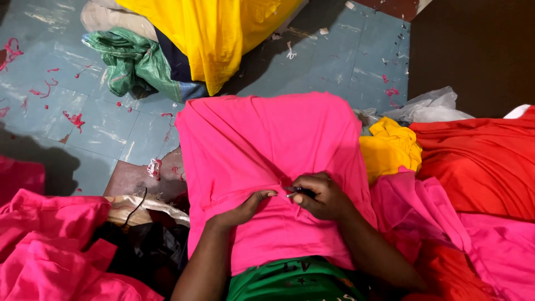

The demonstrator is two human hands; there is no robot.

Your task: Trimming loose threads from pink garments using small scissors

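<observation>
A bright pink garment (262,139) lies spread over my lap in the middle of the view. My left hand (245,209) rests flat on it, fingers pressing the cloth near a fold. My right hand (323,196) is closed around a small dark metal tool (296,193), a thread snip by its look, whose tip touches the pink cloth just right of my left fingertips. A green garment with pale print (290,278) shows at the bottom, under the pink one.
Pink cloth piles (50,245) lie at the left, red cloth (479,161) and more pink at the right, with a yellow bundle (390,147) between. A yellow and green heap (184,44) sits on the blue tiled floor (67,111), strewn with thread scraps.
</observation>
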